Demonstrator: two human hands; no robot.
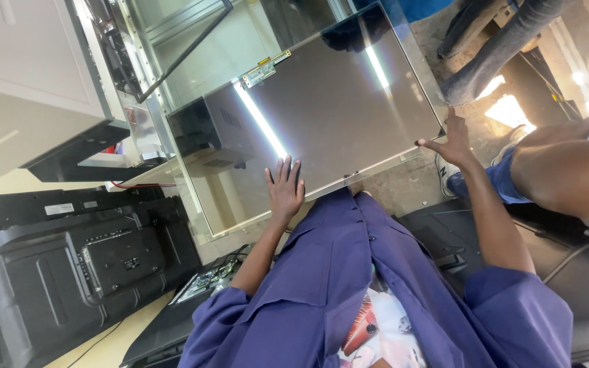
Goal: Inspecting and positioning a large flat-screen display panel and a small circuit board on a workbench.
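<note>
While both hands steady it, flat glossy rectangular panel (335, 102) gleams.

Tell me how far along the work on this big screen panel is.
Done: the bare display panel is out of its casing; a black back cover lies apart at the side. In hand: the left hand presses flat on the panel's near face, while the right hand grips its corner. Left: the panel is propped on the lap, not yet set down anywhere.
</note>
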